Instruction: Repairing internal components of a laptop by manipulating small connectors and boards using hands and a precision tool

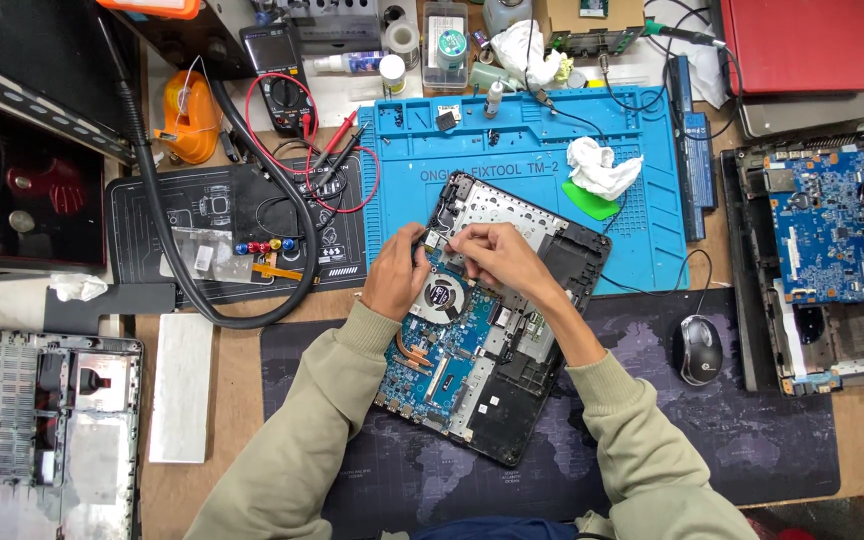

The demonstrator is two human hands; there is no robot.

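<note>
While both hands work — mouse [698, 349] right | tissue [602, 166] behind | hose [232, 250] left

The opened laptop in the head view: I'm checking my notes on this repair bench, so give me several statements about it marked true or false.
1. Both hands, left hand and right hand, are on the opened laptop near its round fan. True.
2. The laptop lies wholly on the blue work mat. False: its lower part rests on the dark desk mat.
3. A computer mouse sits to the right of the laptop. True.
4. The multimeter lies on the dark desk mat. False: it is at the top of the bench, left of the blue mat.
5. A red laptop lies closed at the upper right. True.
</note>
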